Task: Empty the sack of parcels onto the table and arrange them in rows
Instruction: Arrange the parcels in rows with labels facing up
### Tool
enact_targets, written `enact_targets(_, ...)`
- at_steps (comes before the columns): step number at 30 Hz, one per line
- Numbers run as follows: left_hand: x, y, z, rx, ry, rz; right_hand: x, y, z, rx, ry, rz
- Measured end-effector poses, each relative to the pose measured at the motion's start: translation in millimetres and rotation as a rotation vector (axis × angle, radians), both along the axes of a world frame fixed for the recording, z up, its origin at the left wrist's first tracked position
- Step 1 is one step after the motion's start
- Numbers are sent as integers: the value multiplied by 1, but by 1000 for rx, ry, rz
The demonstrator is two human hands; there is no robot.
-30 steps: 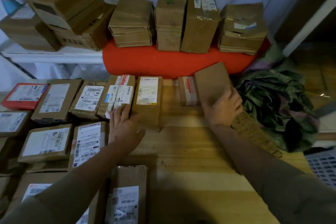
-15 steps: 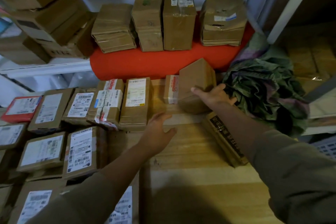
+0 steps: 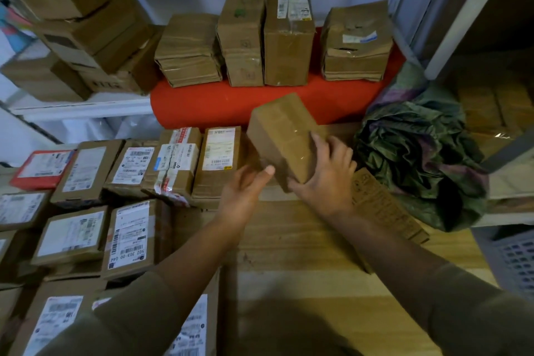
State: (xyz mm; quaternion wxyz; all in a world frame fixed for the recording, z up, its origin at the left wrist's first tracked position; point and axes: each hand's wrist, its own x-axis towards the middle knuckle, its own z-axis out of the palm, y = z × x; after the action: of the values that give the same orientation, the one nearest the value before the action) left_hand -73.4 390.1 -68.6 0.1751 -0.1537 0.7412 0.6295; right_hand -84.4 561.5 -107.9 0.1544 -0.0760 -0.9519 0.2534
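A plain brown cardboard parcel (image 3: 281, 133) is tilted above the wooden table (image 3: 289, 254), just right of the back row of labelled parcels (image 3: 218, 156). My right hand (image 3: 326, 179) grips its near right side, fingers over the top. My left hand (image 3: 245, 196) touches its near left corner with thumb and fingers. Rows of labelled parcels (image 3: 130, 237) cover the table's left half. The crumpled green sack (image 3: 419, 162) lies at the right. A long flat printed box (image 3: 384, 208) lies beside my right forearm.
A red cushioned ledge (image 3: 231, 104) behind the table carries several upright brown boxes (image 3: 289, 46). More cartons (image 3: 78, 29) are stacked on a white shelf at the back left. A grey plastic crate (image 3: 514, 257) sits low at the right.
My right hand lifted the brown parcel from beside the sack and brought it left and nearer. My left hand left the labelled parcels and came up to the parcel's corner. A small parcel behind it is now hidden.
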Motion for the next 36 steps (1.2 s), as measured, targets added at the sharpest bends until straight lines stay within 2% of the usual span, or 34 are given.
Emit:
enact_targets(3,-1,13,1,286,-31,117,21,-6,2,206,139,210)
enact_targets(6,5,14,1,446,-97,215,36,-5,7,243,242,465)
enact_targets(9,10,5,0,454,-98,319,49,-5,10,194,308,719)
enact_targets(14,19,-5,2,370,-59,354,66,-16,14,64,347,846)
enact_targets(16,25,-13,2,360,-87,339,70,-18,18,-66,323,786)
enact_targets(19,32,-28,4,448,-136,339,70,-17,27,-351,244,479)
enact_targets(21,36,-35,5,498,-150,351,68,-16,31,-606,55,254)
enact_targets(23,40,-36,5,552,-144,360,67,-16,33,-964,-247,110)
enact_targets(26,47,-31,8,597,-123,355,74,-17,28,-1394,-614,112)
enact_targets(28,53,-28,7,599,-103,332,80,-19,23,-1588,-683,172)
enact_targets(30,56,-27,5,581,-96,297,81,-19,18,-1617,-626,169)
enact_targets(33,63,-32,4,423,-69,280,80,-11,15,-1507,-521,119)
enact_targets(36,70,-49,1,297,-49,448,77,4,4,-1394,-533,71)
